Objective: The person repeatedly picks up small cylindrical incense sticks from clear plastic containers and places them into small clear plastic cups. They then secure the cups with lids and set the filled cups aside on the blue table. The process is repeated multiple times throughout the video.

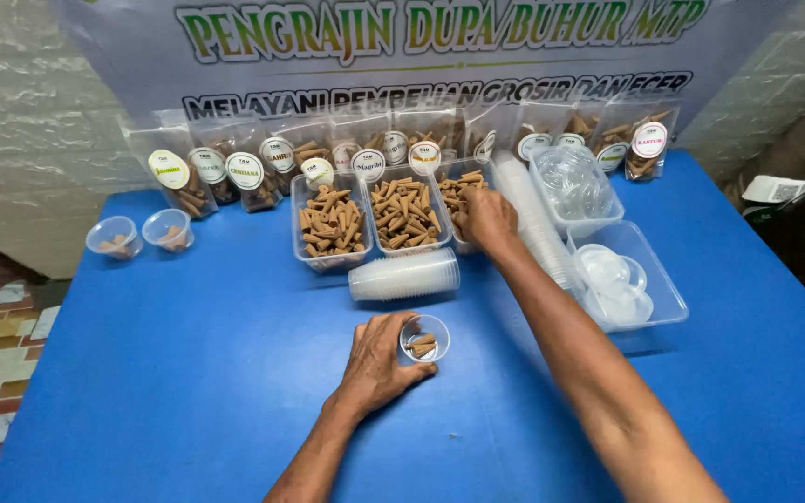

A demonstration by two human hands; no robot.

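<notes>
Hands: left [376, 359] cupping cup [423, 338], right [488, 218] fingertips hidden

Right hand [488, 219] covers the near end of the rightmost tray [463, 177]; its fingertips are hidden, so grip can't be told. Left hand [379, 359] hides the left wall of the small cup [423, 337]; piece count inside is too small to tell. Both forearms are cut off at the bottom edge. Banner [440, 47] behind the hands is cut off at top.
</notes>
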